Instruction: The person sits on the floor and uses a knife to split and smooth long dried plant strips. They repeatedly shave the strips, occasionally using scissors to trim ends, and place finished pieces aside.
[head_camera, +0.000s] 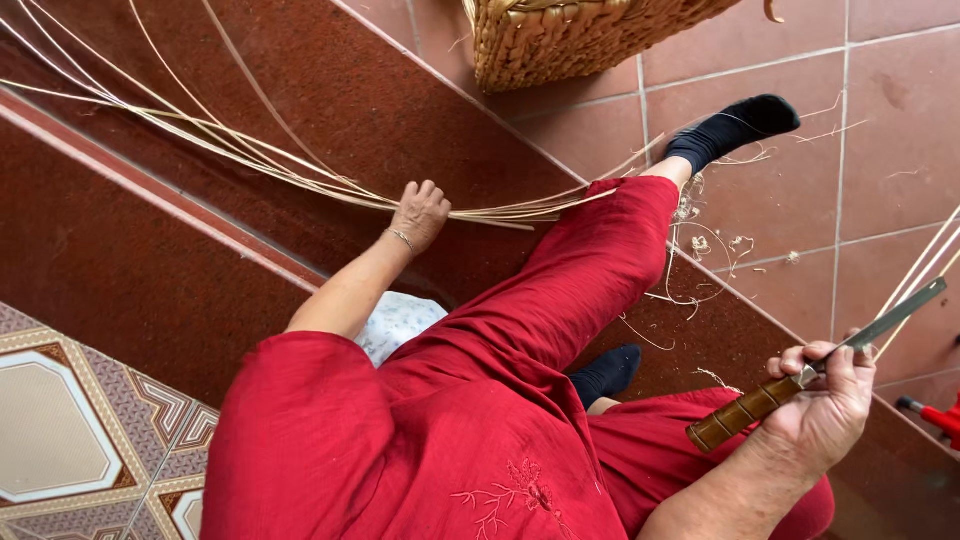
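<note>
My left hand (420, 212) reaches down to the step and closes over a bundle of long pale cane strips (250, 155) that fans out to the upper left. My right hand (825, 400) grips a knife (800, 380) by its brown banded wooden handle; the flat metal blade points up to the right. A few more pale strips (925, 265) cross behind the blade at the right edge. My legs in red trousers (540, 330) and dark socks (735, 125) stretch between the two hands.
A woven basket (570, 40) stands at the top on the reddish floor tiles (780, 70). Thin shavings (700, 240) lie scattered by my foot. A dark red step (120, 260) runs diagonally, with patterned tiles (70, 420) at the lower left. A red object (940, 415) sits at the right edge.
</note>
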